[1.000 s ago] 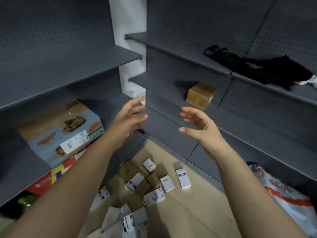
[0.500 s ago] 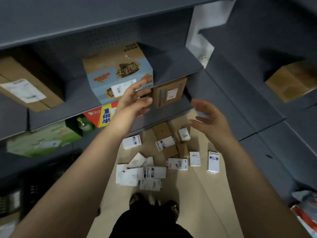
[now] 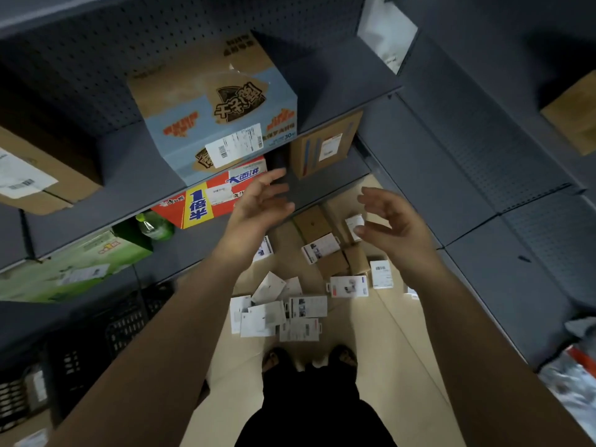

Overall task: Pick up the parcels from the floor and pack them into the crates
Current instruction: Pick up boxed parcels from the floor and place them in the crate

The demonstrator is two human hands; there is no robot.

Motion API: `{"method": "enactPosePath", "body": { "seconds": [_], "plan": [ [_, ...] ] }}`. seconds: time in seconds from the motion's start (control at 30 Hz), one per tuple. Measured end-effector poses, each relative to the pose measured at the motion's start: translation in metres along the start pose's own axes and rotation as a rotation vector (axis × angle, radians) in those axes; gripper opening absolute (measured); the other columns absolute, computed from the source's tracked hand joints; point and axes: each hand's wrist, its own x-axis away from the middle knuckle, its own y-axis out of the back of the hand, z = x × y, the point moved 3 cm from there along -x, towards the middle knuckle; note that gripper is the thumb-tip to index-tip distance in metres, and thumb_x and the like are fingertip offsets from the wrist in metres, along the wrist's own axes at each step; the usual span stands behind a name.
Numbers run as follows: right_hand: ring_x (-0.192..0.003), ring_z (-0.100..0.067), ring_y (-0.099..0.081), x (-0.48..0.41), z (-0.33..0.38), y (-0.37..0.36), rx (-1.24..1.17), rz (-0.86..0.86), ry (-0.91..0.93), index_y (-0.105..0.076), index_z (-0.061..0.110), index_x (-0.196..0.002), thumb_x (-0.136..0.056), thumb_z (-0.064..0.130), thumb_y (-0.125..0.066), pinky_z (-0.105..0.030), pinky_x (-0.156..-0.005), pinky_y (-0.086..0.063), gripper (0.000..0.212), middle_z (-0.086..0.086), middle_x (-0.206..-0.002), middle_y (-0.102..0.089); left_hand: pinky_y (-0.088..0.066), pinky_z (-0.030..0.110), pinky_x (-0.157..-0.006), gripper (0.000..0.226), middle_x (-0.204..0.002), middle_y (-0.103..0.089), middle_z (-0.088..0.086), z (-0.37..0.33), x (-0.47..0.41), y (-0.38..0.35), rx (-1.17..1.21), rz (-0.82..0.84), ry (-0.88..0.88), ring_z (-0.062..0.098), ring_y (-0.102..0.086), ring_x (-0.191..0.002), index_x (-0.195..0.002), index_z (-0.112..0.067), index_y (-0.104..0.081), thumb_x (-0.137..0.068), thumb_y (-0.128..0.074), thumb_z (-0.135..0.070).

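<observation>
the view had tipped from the shelves (image 3: 138,175) down to the floor (image 3: 380,343), where the parcels (image 3: 306,306) lay scattered. left hand (image 3: 258,204) and right hand (image 3: 392,225) hovered above, empty, fingers loosely apart; picking not begun.

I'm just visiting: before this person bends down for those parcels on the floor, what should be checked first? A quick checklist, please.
1. Hands free: the left hand and right hand hold nothing, fingers relaxed: ok.
2. Parcels in sight: the white parcels lie scattered on the floor just ahead of the feet: ok.
3. Hand on a parcel: both hands are above the parcels and touch none: not ok.
4. Crate nearby: a black crate stands to the left of the parcels: ok.
5. Room in that crate: its inside is too dark to see: cannot tell.
</observation>
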Motion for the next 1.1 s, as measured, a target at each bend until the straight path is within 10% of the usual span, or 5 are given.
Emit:
{"method": "enactPosePath", "body": {
  "seconds": [0.47,0.83,1.1],
  "plan": [
    [-0.114,-0.003,-0.062,-0.138,-0.257,0.023,-0.16,-0.103,-0.249,-0.063,0.027,-0.118,-0.081,-0.006,-0.073,-0.031,-0.1,-0.05,0.051,0.011,-0.12,-0.067,-0.044,0.057,-0.109,0.041,-0.136,-0.063,0.006,0.275,-0.149,-0.062,0.229,-0.171,0.29,0.03,-0.06,-0.125,-0.137,-0.022,-0.056,-0.099,-0.053,-0.008],
    [-0.114,-0.005,-0.061,-0.28,-0.54,-0.009,-0.115,-0.076,-0.333,-0.064,0.037,-0.11,-0.083,0.007,-0.076,-0.027,-0.094,-0.047,0.042,0.013,-0.118,-0.067,-0.052,0.042,-0.091,0.04,-0.126,-0.065,0.003,0.541,-0.303,-0.033,0.291,-0.281,0.406,0.024,-0.063,-0.115,-0.115,-0.027,-0.063,-0.096,-0.046,0.003],
    [-0.106,-0.019,-0.059,-0.366,-0.699,-0.032,0.241,0.03,-0.485,-0.056,0.021,-0.128,-0.099,0.022,-0.057,-0.036,-0.097,-0.047,0.03,0.0,-0.117,-0.06,-0.047,0.038,-0.086,0.04,-0.118,-0.058,0.003,0.683,-0.363,-0.029,0.391,-0.353,0.648,0.021,-0.057,-0.11,-0.143,-0.018,-0.048,-0.103,-0.05,-0.026]
  ]
}}
